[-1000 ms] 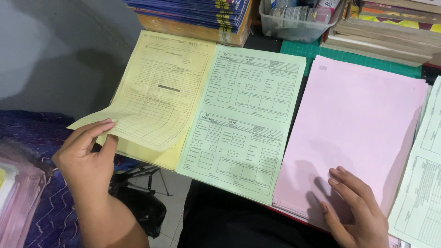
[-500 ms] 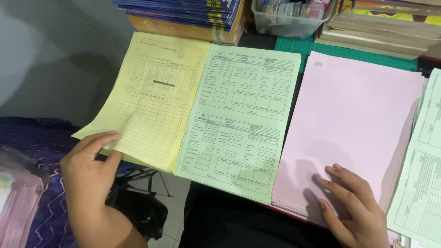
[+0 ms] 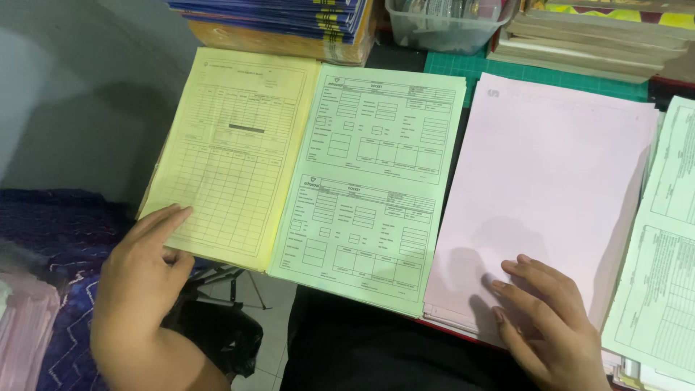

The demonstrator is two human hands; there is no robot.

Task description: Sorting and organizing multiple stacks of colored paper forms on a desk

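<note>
Yellow paper is what the left hand (image 3: pixel 141 279) is on right now, fingers laid flat on the near corner of the yellow form stack (image 3: pixel 228 156) with the thumb tucked at the edge underneath, so it's pressing more than gripping. A second ago that top yellow sheet was peeled up and curling off the pile; now it's dropped back and lies flat and squared with the rest, so I'd guess that sheet is settled rather than being lifted away. The right hand (image 3: pixel 550 322) hasn't really budged: fingers spread loosely, palm down on the near corner of the pink stack (image 3: pixel 550 181), holding nothing, just resting. Between the two hands sits the pale green form stack (image 3: pixel 373 185), thin matte sheets printed with boxy grids, touching the yellow pile along its edge. Beyond the right hand's outer side is another pile of pale printed sheets (image 3: pixel 662 246). Farther out past the fingertips there's a green cutting mat (image 3: pixel 507 72), a clear plastic tub (image 3: pixel 445 29) and a thick stack of blue-edged booklets (image 3: pixel 282 18). All crisp rectangles, smooth paper.
</note>
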